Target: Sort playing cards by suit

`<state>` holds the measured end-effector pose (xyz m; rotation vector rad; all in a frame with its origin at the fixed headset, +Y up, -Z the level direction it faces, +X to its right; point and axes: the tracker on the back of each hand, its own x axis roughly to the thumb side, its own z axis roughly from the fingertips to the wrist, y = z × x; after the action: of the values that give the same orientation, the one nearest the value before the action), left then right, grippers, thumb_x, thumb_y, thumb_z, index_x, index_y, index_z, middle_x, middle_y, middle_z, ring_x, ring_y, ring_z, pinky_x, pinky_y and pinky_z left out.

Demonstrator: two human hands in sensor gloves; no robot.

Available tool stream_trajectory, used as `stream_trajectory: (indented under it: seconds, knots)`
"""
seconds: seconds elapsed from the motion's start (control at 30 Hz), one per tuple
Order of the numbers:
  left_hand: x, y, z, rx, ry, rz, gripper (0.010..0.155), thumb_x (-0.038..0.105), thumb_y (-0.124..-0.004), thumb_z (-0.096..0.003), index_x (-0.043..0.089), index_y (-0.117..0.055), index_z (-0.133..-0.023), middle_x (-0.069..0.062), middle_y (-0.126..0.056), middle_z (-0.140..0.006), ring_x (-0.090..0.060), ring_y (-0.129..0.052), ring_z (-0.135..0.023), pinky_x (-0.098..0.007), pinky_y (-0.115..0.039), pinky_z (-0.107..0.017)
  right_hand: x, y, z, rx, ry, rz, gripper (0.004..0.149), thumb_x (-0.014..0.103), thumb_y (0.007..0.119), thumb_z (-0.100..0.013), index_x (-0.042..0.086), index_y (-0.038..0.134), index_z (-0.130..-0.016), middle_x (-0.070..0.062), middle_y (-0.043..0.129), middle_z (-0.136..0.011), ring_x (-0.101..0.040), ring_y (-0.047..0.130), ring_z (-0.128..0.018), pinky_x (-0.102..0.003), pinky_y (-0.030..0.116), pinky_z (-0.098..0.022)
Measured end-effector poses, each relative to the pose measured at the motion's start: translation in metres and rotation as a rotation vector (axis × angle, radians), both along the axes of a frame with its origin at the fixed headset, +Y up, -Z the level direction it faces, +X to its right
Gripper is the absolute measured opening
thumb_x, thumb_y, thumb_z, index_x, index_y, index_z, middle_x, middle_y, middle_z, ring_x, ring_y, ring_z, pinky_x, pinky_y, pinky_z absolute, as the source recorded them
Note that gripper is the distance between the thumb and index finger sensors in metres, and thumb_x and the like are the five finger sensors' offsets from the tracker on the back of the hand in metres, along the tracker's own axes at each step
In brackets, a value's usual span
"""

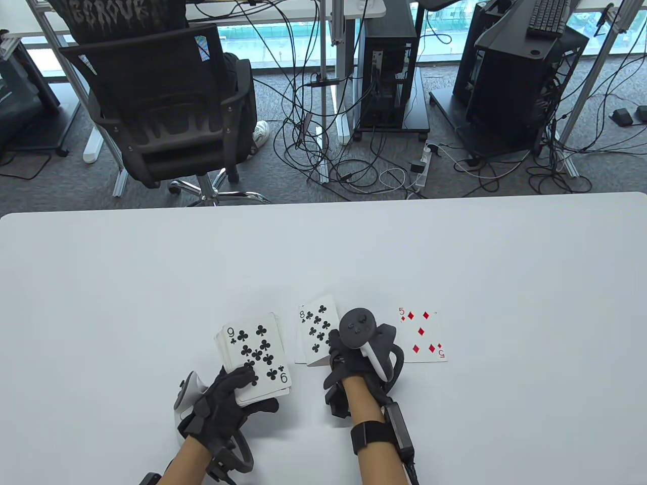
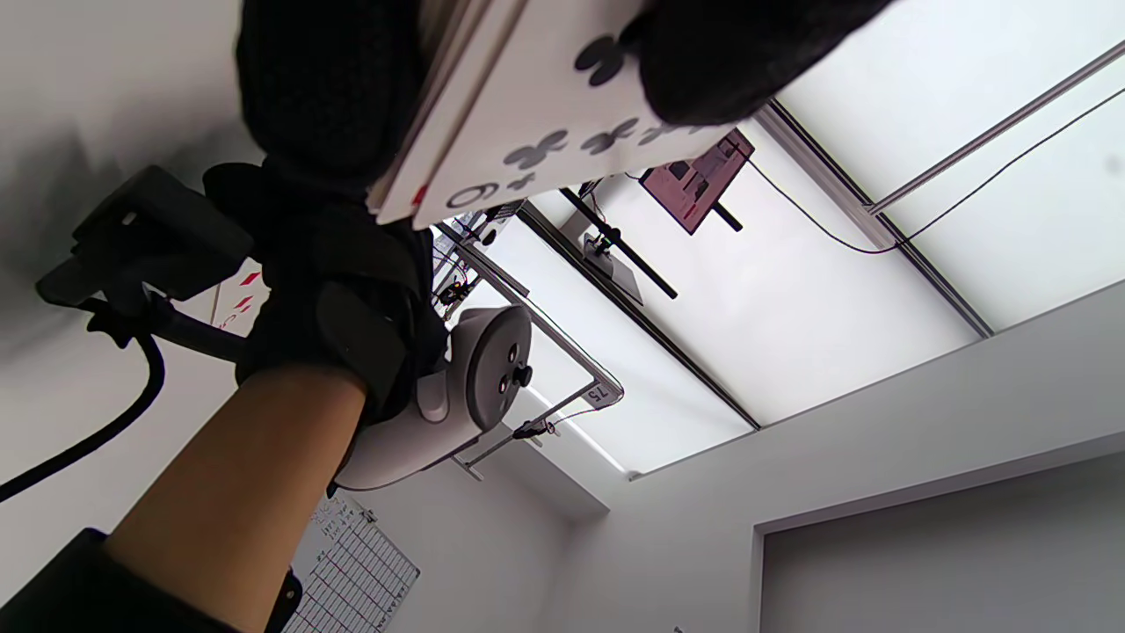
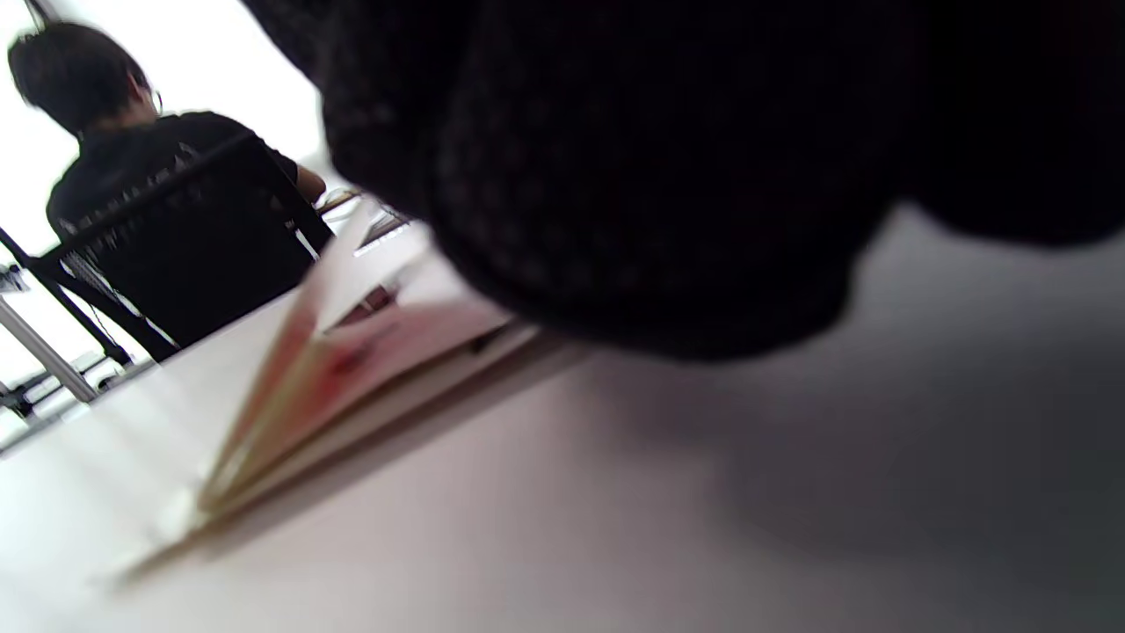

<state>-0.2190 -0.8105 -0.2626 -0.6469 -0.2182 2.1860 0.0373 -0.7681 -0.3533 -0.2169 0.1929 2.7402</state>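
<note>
1. Cards are the whole job: a deck (image 1: pixel 255 358) sits face up in the left hand (image 1: pixel 222 404), with the nine of clubs on top, low and left of centre over the white bench (image 1: pixel 323 252).
2. Two piles show on the bench so far, as I judge it: a clubs pile (image 1: pixel 317 328) topped by the eight of clubs, and well to its right a lone five of diamonds (image 1: pixel 422 336). No hearts or spades piles are visible, and the deck looks thick, so most of the sorting seems left.
3. Left grip: fingers curl under the deck and the thumb presses on its face, holding it firmly. The left wrist view shows the deck's stacked edges and club pips beneath the thumb.
4. Right hand (image 1: pixel 354 353) rests on the near edge of the clubs pile. The tracker hides its fingers from above and the right wrist view is blurred, so I cannot tell whether it pinches a card or only presses flat.
5. Looks: white faces, black pips on the clubs, red on the diamond. The clubs pile is slightly fanned, with its near corner lifted off the bench in the right wrist view.
6. Next card due is probably the nine, bound for the clubs pile.
</note>
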Motion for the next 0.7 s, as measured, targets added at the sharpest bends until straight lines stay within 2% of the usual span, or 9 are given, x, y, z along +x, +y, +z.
stream_trajectory:
  seconds: [0.13,0.23,0.4,0.57,0.7]
  knots:
    - [0.000,0.000,0.000,-0.002,0.002,0.001,0.061,0.045,-0.070,-0.0615,0.039,-0.032,-0.109,0.004,-0.049,-0.116,-0.032,-0.067,-0.103,-0.041,-0.083,-0.056,-0.009,-0.004,-0.003,-0.065,0.033,0.264,0.044,0.031,0.069,-0.052,-0.009,0.081,-0.065,-0.003,0.092,-0.031,-0.013,0.096,-0.012,-0.036,0.088,-0.012]
    - [0.000,0.000,0.000,0.001,0.002,0.002,0.061,0.045,-0.071,-0.0614,0.039,-0.033,-0.109,0.004,-0.049,-0.116,-0.031,-0.067,-0.103,-0.041,-0.083,-0.056,-0.013,-0.006,-0.002,-0.037,0.040,0.339,0.045,0.031,0.069,-0.052,-0.010,0.080,-0.065,-0.003,0.092,-0.031,-0.014,0.096,-0.012,-0.037,0.088,-0.012]
    - [-0.001,0.000,0.000,0.005,0.002,0.000,0.061,0.045,-0.071,-0.0612,0.039,-0.033,-0.109,0.005,-0.049,-0.116,-0.031,-0.067,-0.103,-0.041,-0.083,-0.056,-0.019,-0.006,0.000,-0.072,0.066,0.460,0.048,0.035,0.069,-0.052,-0.010,0.079,-0.068,-0.004,0.092,-0.034,-0.015,0.096,-0.015,-0.038,0.088,-0.014]
    - [-0.001,0.000,0.000,0.003,0.002,-0.003,0.061,0.045,-0.071,-0.0614,0.039,-0.032,-0.109,0.005,-0.048,-0.116,-0.031,-0.067,-0.103,-0.041,-0.083,-0.056,-0.020,0.003,0.006,0.000,0.101,0.428,0.053,0.036,0.068,-0.052,-0.012,0.076,-0.073,-0.007,0.092,-0.036,-0.018,0.097,-0.018,-0.041,0.087,-0.017]
    - [-0.001,0.000,0.000,-0.002,-0.001,-0.009,0.061,0.045,-0.071,-0.0616,0.039,-0.033,-0.109,0.004,-0.049,-0.116,-0.031,-0.067,-0.103,-0.041,-0.083,-0.056,-0.023,0.023,0.019,0.150,0.191,0.213,0.055,0.036,0.067,-0.053,-0.014,0.074,-0.075,-0.008,0.093,-0.037,-0.020,0.098,-0.019,-0.041,0.087,-0.017]
